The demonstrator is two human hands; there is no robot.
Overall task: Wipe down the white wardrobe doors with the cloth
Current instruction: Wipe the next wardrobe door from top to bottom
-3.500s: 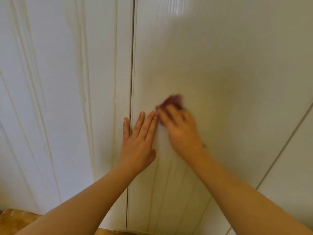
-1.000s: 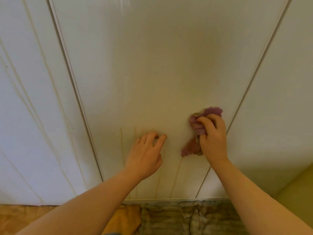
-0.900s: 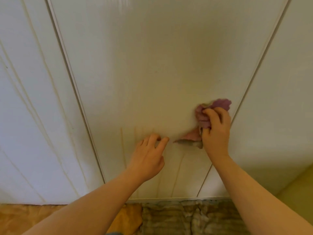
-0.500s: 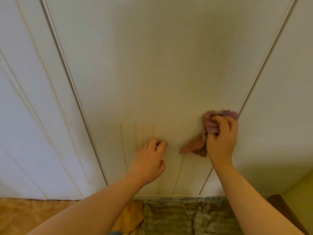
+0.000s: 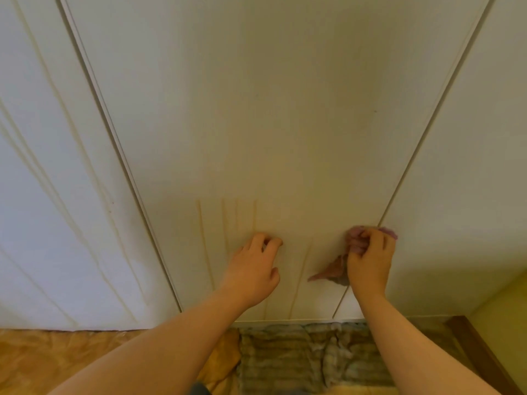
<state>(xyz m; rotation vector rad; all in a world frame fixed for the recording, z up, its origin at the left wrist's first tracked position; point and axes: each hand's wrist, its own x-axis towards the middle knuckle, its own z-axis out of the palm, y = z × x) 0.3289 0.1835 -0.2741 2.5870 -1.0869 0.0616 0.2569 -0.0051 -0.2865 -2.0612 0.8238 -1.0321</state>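
Step in hand: wiping the low part of the middle wardrobe door [image 5: 285, 109], at its right edge, as I judge from where the cloth sits
Right hand [image 5: 370, 263]: fingers curled tight round the bunched cloth, pressing it onto the door
Cloth [image 5: 355, 243]: purple-pink, wadded under the right hand's fingers; a loose corner hangs out below and to the left of the knuckles
Left hand [image 5: 252, 269]: holds nothing; fingers bent, tips resting on the same door, well to the left of the cloth, likely as a brace
Seam [image 5: 413, 155]: the gap to the next door runs up from just above the right hand's fingertips
Streaks [image 5: 201, 232]: yellowish drip lines just above and to the left of the left hand, one more between the two hands, running down toward the door's foot
Next move: probably a firm sweep leftward from the seam across the streak between the hands, then the left hand must lift off so the cloth can reach the marks under and above it
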